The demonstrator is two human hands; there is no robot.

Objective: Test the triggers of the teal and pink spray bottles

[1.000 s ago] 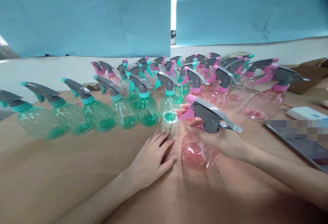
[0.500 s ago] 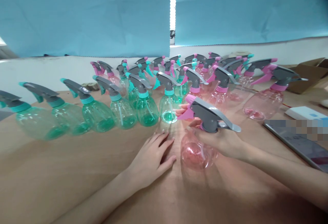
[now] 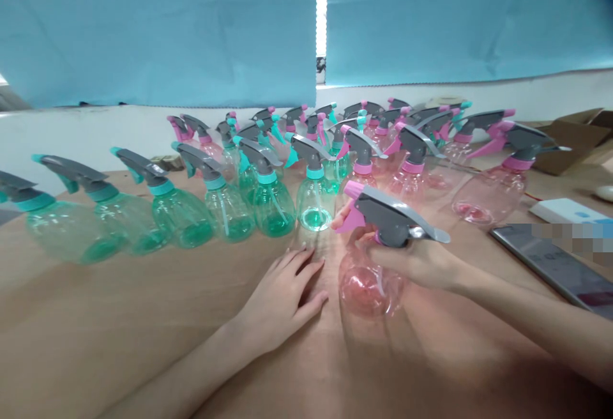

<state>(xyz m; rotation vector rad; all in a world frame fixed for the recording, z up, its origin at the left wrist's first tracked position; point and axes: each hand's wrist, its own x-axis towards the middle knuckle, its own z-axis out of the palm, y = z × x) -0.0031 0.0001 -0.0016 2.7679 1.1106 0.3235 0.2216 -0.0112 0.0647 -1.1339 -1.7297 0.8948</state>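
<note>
Head view, read from my remote station, near to far. My left hand (image 3: 280,297) lies palm down on the plywood tabletop (image 3: 143,336), fingers spread and holding nothing, just beside the base of the pink spray bottle (image 3: 368,285). My right hand (image 3: 414,264) has that bottle, fingers curled closed around its neck below the grey trigger head (image 3: 387,222); one fingertip (image 3: 341,218) shows past the pink trigger. Bottle near upright, in front of my body's midline. I cannot tell whether its base touches the table.

Directly ahead, just beyond the trigger, stands a clear bottle with a teal collar (image 3: 313,205); it is the first obstruction. Teal-topped spray bottles (image 3: 182,218) run in a row to the left. Pink-topped spray bottles (image 3: 486,195) crowd the right, and the front ranks hide parts of those behind.

To the right lie a tablet (image 3: 541,259), partly pixelated, a white box (image 3: 565,210) and a cardboard box (image 3: 569,141). Farthest: a white wall (image 3: 86,138) and blue curtains (image 3: 158,29).
</note>
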